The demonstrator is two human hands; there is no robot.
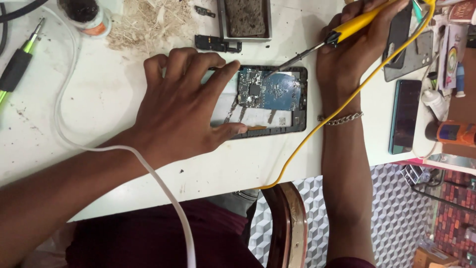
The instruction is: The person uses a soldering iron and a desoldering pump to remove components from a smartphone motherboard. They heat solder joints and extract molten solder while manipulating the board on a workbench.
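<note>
Now, left hand [181, 106]: fingers spread wide, pressing flat on the opened phone [270, 99], holding nothing.
Right hand [359, 42]: closed around the yellow-handled soldering iron [342, 32], its tip touching the blue circuit board [270, 89].
Opened phone: lying flat on the white surface [99, 104], between the hands.
Yellow cord [347, 97]: crossing the right wrist.
Nearby: dark phone [405, 116] right of the right arm.

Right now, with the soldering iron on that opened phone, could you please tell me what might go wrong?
The yellow-handled soldering iron tip rests on the blue circuit board, near small chips; a slip might damage them. The left hand steadies the black phone frame close to the tip, so a burn seems possible. The yellow cord over the right wrist could tug the iron.
</note>
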